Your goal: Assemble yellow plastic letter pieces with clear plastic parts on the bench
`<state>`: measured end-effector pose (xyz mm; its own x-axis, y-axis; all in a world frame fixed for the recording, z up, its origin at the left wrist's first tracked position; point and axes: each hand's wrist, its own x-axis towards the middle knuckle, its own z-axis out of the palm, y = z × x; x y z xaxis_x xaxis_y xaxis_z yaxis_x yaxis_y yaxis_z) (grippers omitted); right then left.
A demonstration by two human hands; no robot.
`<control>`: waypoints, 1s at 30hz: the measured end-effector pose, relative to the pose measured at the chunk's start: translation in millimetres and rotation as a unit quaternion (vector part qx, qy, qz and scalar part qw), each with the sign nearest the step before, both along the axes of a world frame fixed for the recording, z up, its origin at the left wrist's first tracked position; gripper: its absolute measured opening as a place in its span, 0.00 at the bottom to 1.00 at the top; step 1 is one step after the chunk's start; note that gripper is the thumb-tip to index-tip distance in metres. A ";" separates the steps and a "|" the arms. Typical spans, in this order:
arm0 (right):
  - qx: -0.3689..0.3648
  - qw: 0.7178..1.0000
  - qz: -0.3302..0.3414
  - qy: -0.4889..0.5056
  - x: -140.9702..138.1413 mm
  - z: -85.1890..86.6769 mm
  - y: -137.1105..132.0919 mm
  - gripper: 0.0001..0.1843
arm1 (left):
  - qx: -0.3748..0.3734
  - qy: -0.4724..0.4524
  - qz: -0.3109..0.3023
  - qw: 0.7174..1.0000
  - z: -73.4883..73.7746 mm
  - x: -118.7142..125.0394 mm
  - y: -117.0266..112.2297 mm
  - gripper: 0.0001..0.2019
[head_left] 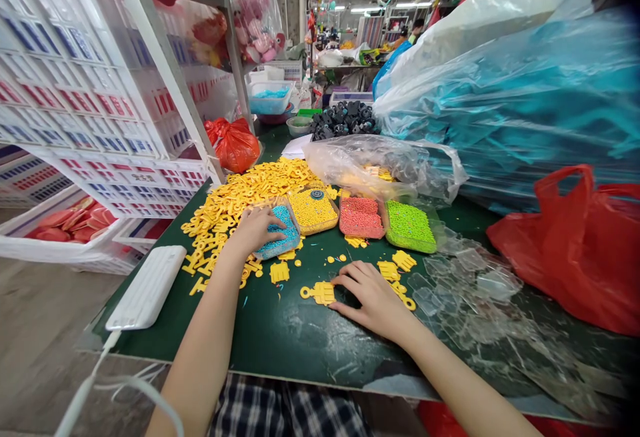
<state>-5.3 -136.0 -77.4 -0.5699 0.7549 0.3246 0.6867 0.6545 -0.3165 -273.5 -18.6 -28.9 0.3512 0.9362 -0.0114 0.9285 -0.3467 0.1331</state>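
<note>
My left hand rests on the tray of blue beads, fingers curled over its near edge and into the beads. My right hand lies on the green table, fingers bent and pressing beside a yellow plastic piece that they touch. More yellow pieces lie just beyond that hand. Trays of yellow beads, pink beads and green beads stand in a row behind.
A big heap of yellow pieces covers the left of the table. A white power bank lies at the left edge. Clear plastic lids spread to the right, beside a red bag. White crates stack on the left.
</note>
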 end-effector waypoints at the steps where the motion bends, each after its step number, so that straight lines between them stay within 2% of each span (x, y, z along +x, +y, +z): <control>1: -0.001 1.000 -0.001 -0.001 0.0 0.1 -0.1 0.13 | -0.003 0.000 0.001 1.000 0.0 0.0 0.5 0.10; 6: 0.001 1.000 0.000 -0.002 -0.5 0.2 -0.7 0.12 | -0.017 0.000 -0.016 1.000 -1.3 -1.1 3.1 0.08; 14: 0.003 1.000 -0.001 -0.001 0.0 -2.2 0.1 0.13 | -0.021 -0.001 -0.022 1.000 -1.5 -0.6 1.3 0.10; 21: -0.003 1.000 0.000 0.001 -0.4 -1.7 -0.3 0.13 | 0.015 -0.002 -0.028 0.999 -1.9 1.3 2.2 0.12; 30: 0.002 1.000 0.002 -0.005 0.0 -3.1 0.1 0.12 | 0.017 0.011 -0.034 0.999 -8.9 9.6 6.9 0.09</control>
<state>-5.3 -135.9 -80.5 -0.5768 0.7509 0.3215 0.6868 0.6589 -0.3069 -263.9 -11.7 -37.8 0.4132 0.9106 0.0107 0.9056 -0.4121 0.1000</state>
